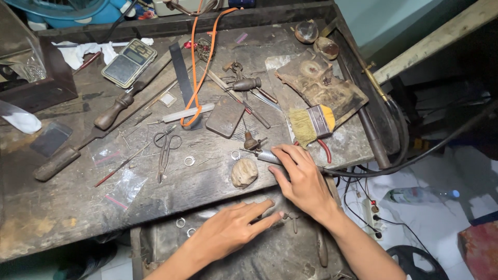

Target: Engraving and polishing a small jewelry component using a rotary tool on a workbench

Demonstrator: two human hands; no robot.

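Right hand [303,179] is resting on the table [62,218] edge with its fingers closing around a metal handpiece [267,156], whose black flexible cable [415,155] is trailing off past the wrist; the grip is light, thumb under and fingers over, keeping the tool's tip pointing away from the palm toward a small silver ring [236,154]. Just beside that tip a rounded tan lump [244,172] is sitting, near enough to serve as a rest. Left hand [228,231] is lying lower, flat and open with fingers stretched together toward the right wrist, holding nothing, over a dark lower tray [270,256] where two more rings [184,227] are lying beside its knuckles. Beyond the right hand's fingertips a yellow-handled brush [311,124] is lying on a stained board [321,85]. Farther out from the left hand, scissors [166,148], wooden-handled files [111,114] and a pocket scale [128,62] are spread within reach.
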